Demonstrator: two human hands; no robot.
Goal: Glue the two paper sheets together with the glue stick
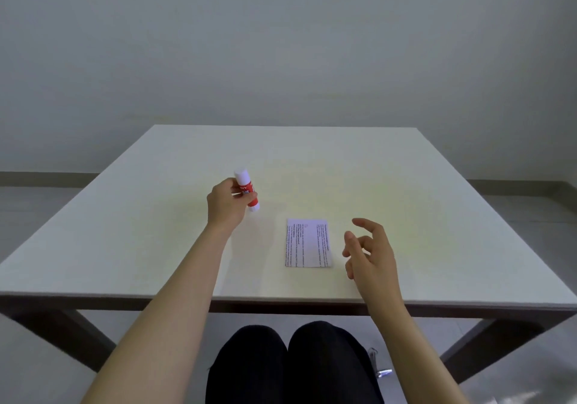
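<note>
Loose right hand [368, 255]; flat rectangular paper [308, 243].

Glue stick [246, 189] red (white ends); paper [308, 243] white, black print.

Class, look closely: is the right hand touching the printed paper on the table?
Apart. The head view shows bare table between the right hand and the paper.

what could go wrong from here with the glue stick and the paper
The glue stick is tilted in the left hand with its white cap apparently on, so it may need the free right hand to open it. The paper lies loose on the table, unheld; rubbing glue could slide or crumple it. Only one printed piece is clearly visible, so alignment cannot be judged.
</note>
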